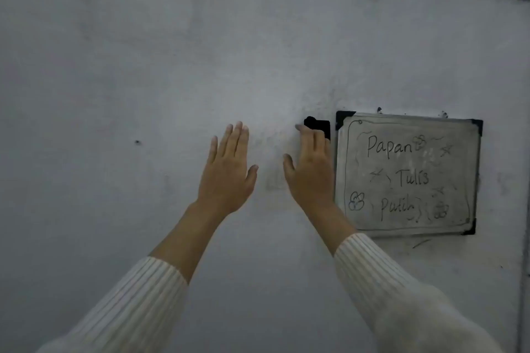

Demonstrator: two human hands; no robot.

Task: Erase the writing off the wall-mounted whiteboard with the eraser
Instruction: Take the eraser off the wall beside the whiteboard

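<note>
The fingers [313, 139] of the right hand [311, 178] lie straight and close together, tips resting on the small black block eraser [319, 124], which sits against the pale grey wall [143, 66] just left of the black-cornered rectangular whiteboard [461, 172]. The board's handwritten black writing [390, 147] lies directly right of this nearer hand, the board's long axis horizontal. The left hand [228, 169] is raised flat, fingers straight, holding nothing.

Small rectangular whiteboard with black corner caps [459, 172] hung on pale plaster wall [114, 66], right of both hands. Black block eraser [319, 125] sat just left of its top corner, under right hand [311, 173]. Left hand [228, 170] lay further left, apart.
</note>
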